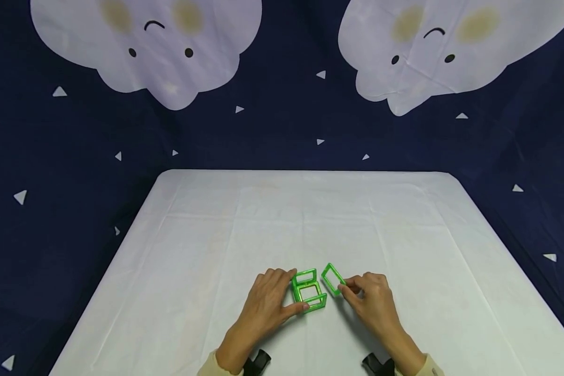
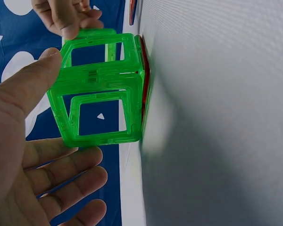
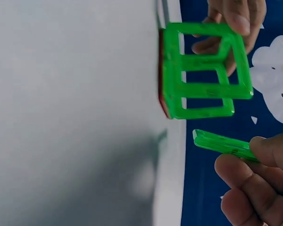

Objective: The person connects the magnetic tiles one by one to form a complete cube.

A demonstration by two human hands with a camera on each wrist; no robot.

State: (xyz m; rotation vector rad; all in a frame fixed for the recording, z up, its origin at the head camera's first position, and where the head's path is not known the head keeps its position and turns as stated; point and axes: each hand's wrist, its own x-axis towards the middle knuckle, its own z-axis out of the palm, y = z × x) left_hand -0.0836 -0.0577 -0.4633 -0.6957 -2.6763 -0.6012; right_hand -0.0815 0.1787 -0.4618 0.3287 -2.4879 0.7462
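A partly built box of green square magnetic tiles (image 1: 316, 298) stands on the white table, its hollow frames facing several ways. My left hand (image 1: 269, 300) holds it from the left, thumb on the near wall and fingers at the far side. In the left wrist view the thumb presses the top edge of a green wall (image 2: 92, 77). A thin red tile (image 3: 161, 70) lies under the box, against the table. To the right, my right hand (image 1: 372, 300) pinches a single green square tile (image 3: 221, 142) between thumb and fingers, tilted and apart from the box.
A white cloth covers the table (image 1: 301, 224), faintly creased. Behind and beside it hangs a dark blue cloth (image 1: 272, 141) with white clouds and small triangles. Black straps (image 1: 258, 361) sit at both wrists, below light sleeves.
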